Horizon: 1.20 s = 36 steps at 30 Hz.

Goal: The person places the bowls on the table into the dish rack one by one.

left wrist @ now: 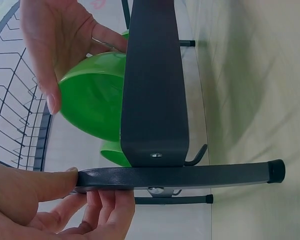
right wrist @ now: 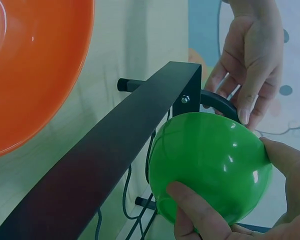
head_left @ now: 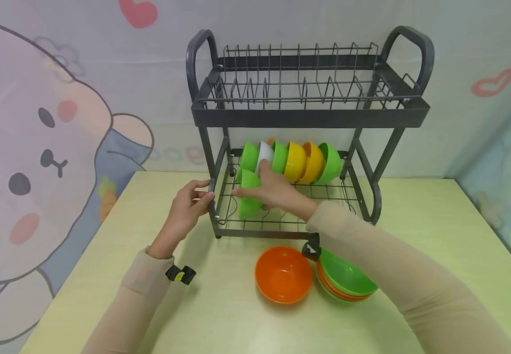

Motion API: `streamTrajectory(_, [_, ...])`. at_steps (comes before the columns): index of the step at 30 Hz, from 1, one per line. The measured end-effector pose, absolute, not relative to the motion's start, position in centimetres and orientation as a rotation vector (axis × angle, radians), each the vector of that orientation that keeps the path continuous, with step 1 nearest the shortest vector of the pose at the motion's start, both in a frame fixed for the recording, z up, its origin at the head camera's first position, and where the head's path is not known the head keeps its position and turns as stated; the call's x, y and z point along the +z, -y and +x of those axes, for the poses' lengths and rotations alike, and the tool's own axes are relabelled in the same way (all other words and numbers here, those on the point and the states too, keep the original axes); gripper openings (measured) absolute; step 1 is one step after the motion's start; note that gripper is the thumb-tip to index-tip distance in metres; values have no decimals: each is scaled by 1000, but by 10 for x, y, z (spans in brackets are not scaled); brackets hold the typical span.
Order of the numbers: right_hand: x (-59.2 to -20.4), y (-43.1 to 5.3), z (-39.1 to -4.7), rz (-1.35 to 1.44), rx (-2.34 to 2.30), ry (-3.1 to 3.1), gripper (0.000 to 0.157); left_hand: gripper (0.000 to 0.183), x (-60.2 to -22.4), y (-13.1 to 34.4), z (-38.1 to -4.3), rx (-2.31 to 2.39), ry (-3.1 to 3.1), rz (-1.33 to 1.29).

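My right hand [head_left: 277, 191] grips a green bowl [head_left: 248, 207], which stands on its side at the front left of the dish rack's lower shelf. In the right wrist view the thumb and fingers spread round the outside of that bowl [right wrist: 210, 160]. My left hand [head_left: 184, 212] pinches the left side frame [left wrist: 110, 177] of the dark rack [head_left: 308, 118] between thumb and fingers. Behind the right hand runs a row of tilted bowls: green, a white bowl [head_left: 264, 151], green, a yellow bowl [head_left: 296, 162], an orange-yellow bowl [head_left: 315, 163] and a green bowl [head_left: 330, 164] at the end.
An orange bowl [head_left: 283, 275] sits on the table [head_left: 220, 314] before the rack. Right of it, a stack of green and orange bowls [head_left: 348, 275] is partly covered by my right sleeve. The upper wire shelf [head_left: 299, 100] overhangs the lower one. A patterned backdrop hangs behind.
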State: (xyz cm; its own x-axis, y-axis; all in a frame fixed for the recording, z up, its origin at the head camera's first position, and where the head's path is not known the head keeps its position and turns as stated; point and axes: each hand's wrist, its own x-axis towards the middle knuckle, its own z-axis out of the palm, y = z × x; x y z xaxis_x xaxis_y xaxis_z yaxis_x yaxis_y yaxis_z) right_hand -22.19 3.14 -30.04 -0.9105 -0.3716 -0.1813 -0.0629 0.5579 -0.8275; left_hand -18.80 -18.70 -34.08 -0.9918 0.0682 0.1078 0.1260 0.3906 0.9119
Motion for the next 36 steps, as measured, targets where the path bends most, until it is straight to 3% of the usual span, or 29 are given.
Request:
streamTrajectory(5, [-302,-23,-222,-398,-1217,-2519,105,40,-341,188,-186,-1680,2591,-184])
streamTrajectory(13, [-306,-18,-223,-403,-1221,-2522,96,41,-341,189,-184,-1670,2609,-194])
streamTrajectory(28, [-306,-24,-224,-333,-1199,-2392,119,43,-342,189,-184,-1675,2596,-219])
streamTrajectory(36, [-301,-31,-226,-366,-1247,-2369,93,41,-342,187,-185,-1652,2607,-195])
